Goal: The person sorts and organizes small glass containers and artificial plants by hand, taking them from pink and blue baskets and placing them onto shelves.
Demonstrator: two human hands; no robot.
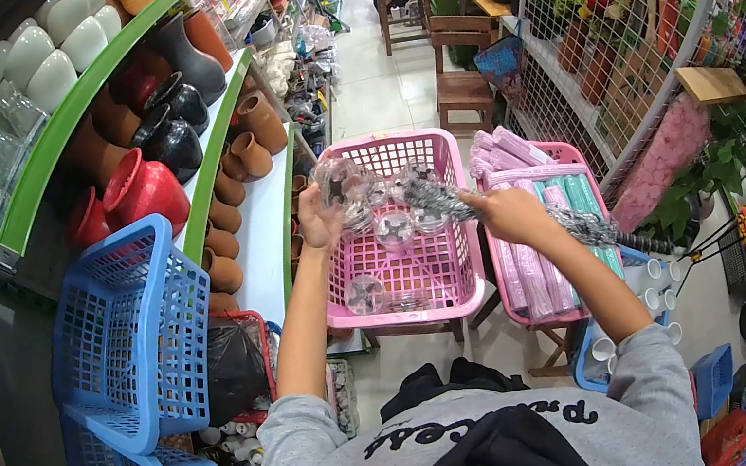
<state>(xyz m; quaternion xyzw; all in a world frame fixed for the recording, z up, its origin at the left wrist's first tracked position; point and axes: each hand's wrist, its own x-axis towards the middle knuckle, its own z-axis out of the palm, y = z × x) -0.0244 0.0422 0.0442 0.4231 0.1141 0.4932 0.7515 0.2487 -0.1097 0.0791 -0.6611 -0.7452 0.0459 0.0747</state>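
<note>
Well — left hand (pixel 320 220) holds clear container (pixel 340 182); right hand (pixel 510 213) — duster (pixel 434 197).

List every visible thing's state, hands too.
Left hand: closed on clear round container.
Right hand: closed on gray fluffy duster.
Duster: one end over middle pink basket.
Middle pink basket: part-filled.
Right pink basket: loaded with wrapped packs.
Wooden chair: upright, unoccupied.

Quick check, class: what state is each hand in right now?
Left hand: holding a clear round container.
Right hand: closed around a grey fluffy duster.
</note>
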